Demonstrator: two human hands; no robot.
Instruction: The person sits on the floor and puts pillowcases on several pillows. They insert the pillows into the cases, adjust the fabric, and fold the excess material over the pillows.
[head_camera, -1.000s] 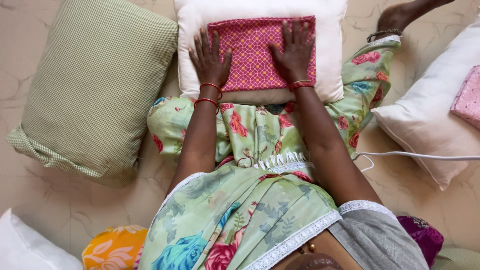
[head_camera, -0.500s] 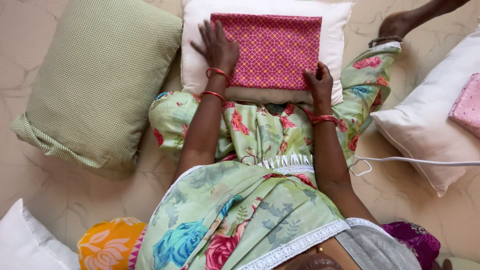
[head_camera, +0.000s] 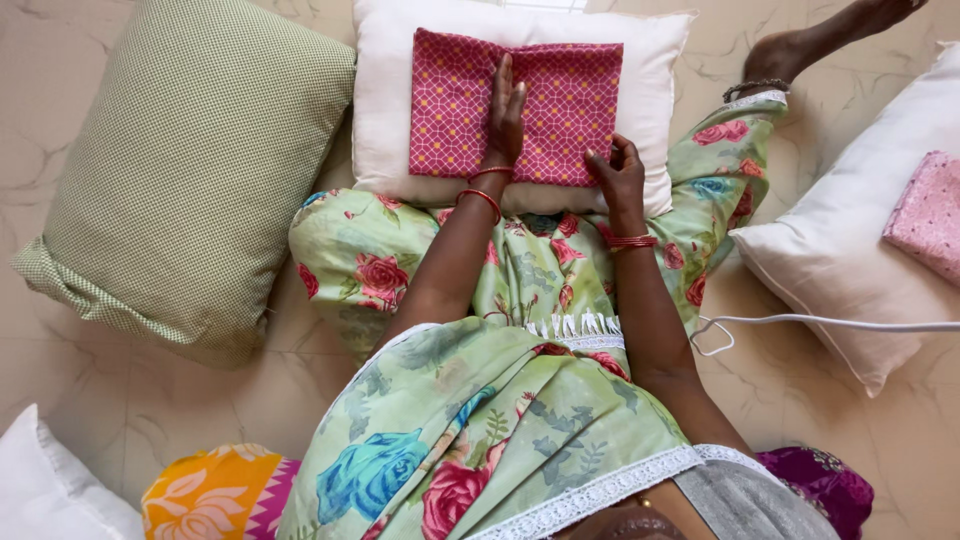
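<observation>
A person sits on a pale floor (head_camera: 130, 420) and looks down at a white pillow (head_camera: 385, 110) that lies across their knees. On top of the pillow lies a folded pink cloth (head_camera: 450, 100) with a thin criss-cross pattern and small yellow dots. It is a flat rectangle and sits in the middle of the pillow.

The left hand (head_camera: 503, 115) is open and flat. It stands on its edge, pressing down on the middle of the pink cloth, with the fingers pointing away from the person. The right hand (head_camera: 620, 175) is at the near right corner of the cloth. Its fingers are curled and pinch the cloth's edge. Both wrists wear red bangles (head_camera: 480, 195).

To the left of the white pillow lies a big green pillow (head_camera: 190, 170) with tiny checks, touching it. To the right, well apart, lies another white pillow (head_camera: 840, 250) with a light pink folded cloth (head_camera: 925, 215) on top. A white cable (head_camera: 820, 320) runs across the floor below that pillow. At the bottom left are the corner of one more white pillow (head_camera: 50, 490) and an orange flowered cloth (head_camera: 215, 495). The person wears a green dress (head_camera: 480, 420) with roses.
</observation>
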